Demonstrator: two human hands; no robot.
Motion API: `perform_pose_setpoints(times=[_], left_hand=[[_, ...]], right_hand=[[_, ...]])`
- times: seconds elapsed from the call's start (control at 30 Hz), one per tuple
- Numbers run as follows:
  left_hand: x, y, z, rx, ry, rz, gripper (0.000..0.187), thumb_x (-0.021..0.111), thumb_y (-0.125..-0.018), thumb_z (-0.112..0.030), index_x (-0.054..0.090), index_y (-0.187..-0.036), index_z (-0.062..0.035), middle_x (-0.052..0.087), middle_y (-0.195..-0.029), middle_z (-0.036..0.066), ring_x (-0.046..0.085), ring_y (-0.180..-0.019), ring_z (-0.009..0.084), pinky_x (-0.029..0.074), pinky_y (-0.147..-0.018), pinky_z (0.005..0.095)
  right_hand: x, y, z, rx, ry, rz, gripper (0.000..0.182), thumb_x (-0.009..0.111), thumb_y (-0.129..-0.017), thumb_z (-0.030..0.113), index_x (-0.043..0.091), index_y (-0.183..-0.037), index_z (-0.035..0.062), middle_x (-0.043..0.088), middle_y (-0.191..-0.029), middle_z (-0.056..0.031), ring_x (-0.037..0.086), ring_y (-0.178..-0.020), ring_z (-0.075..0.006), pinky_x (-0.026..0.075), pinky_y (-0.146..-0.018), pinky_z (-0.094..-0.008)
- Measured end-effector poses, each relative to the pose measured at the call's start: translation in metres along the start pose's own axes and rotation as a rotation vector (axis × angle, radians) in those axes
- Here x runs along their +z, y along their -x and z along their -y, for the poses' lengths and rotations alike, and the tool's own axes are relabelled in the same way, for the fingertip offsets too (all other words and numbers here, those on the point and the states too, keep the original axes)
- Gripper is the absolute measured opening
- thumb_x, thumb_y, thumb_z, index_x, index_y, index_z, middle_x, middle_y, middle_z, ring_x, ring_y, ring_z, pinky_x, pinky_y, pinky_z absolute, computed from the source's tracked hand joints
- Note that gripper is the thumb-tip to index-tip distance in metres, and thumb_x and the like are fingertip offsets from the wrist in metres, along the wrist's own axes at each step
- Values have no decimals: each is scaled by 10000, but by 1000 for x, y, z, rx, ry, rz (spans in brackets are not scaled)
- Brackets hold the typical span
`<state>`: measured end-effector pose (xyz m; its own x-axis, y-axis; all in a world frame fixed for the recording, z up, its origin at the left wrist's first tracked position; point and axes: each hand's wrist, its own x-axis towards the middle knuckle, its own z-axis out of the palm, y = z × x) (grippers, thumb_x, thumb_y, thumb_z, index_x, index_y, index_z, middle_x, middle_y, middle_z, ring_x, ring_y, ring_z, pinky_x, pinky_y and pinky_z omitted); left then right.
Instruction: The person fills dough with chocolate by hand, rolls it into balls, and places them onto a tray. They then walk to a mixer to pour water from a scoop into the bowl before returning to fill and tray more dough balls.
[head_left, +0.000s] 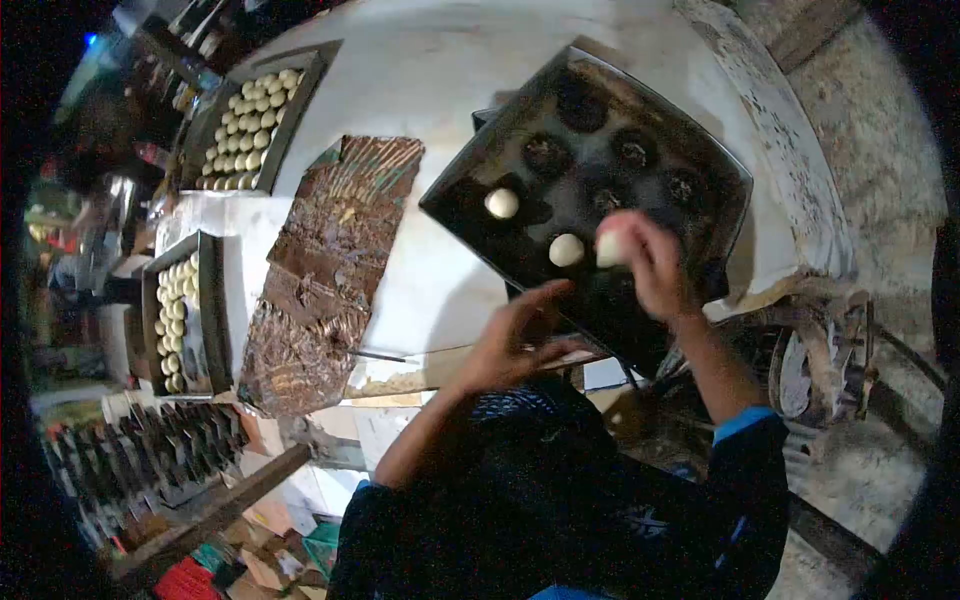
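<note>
A dark baking tray [690, 125] with round dark marks on its bottom lies at an angle on the table. My right hand [655, 262] is over its near part, fingers closed around a pale dough ball [612, 247]. Just left of it sits a second dough ball [566, 250], and a third dough ball [502, 203] rests nearer the left corner. My left hand [512, 340] is at the tray's near edge, its fingers spread and holding nothing.
A brown, stained, wrinkled sheet [335, 260] lies left of the tray on the pale tabletop [430, 60]. Further left stand two trays of dough balls, one at the back [290, 125] and one in front [205, 320]. Machinery with a wheel [795, 372] is at the right.
</note>
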<state>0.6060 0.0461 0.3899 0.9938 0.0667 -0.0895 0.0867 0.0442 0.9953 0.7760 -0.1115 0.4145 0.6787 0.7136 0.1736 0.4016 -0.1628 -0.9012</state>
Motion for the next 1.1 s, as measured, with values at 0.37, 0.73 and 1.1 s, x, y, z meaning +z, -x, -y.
perform_pose_setpoints(times=[0.37, 0.73, 1.1], left_hand=[[-166, 154, 46, 55, 237, -758, 309, 669, -821, 2, 547, -1095, -69, 447, -811, -42, 431, -693, 40, 372, -618, 172], [-576, 336, 90, -242, -894, -1299, 244, 605, -849, -251, 697, -950, -49, 681, -836, 153, 652, -758, 262, 503, -681, 388], [-579, 275, 100, -127, -812, -1623, 265, 570, -878, -240, 588, -861, 24, 579, -805, 204, 566, -716, 357, 446, -646, 462]], right_hand=[[-1, -55, -90, -101, 790, 179, 544, 551, -914, 165, 323, -1392, 38, 254, -1465, -176, 269, -1351, -343, 245, -1100, -434], [131, -12, 72, -296, 1114, -263, 267, 485, -958, 193, 592, -1063, -28, 513, -1191, -172, 521, -1078, -310, 418, -912, -430], [152, -9, 121, -371, 767, -207, 195, 510, -943, 138, 591, -921, -39, 553, -897, -175, 562, -802, -328, 463, -716, -446]])
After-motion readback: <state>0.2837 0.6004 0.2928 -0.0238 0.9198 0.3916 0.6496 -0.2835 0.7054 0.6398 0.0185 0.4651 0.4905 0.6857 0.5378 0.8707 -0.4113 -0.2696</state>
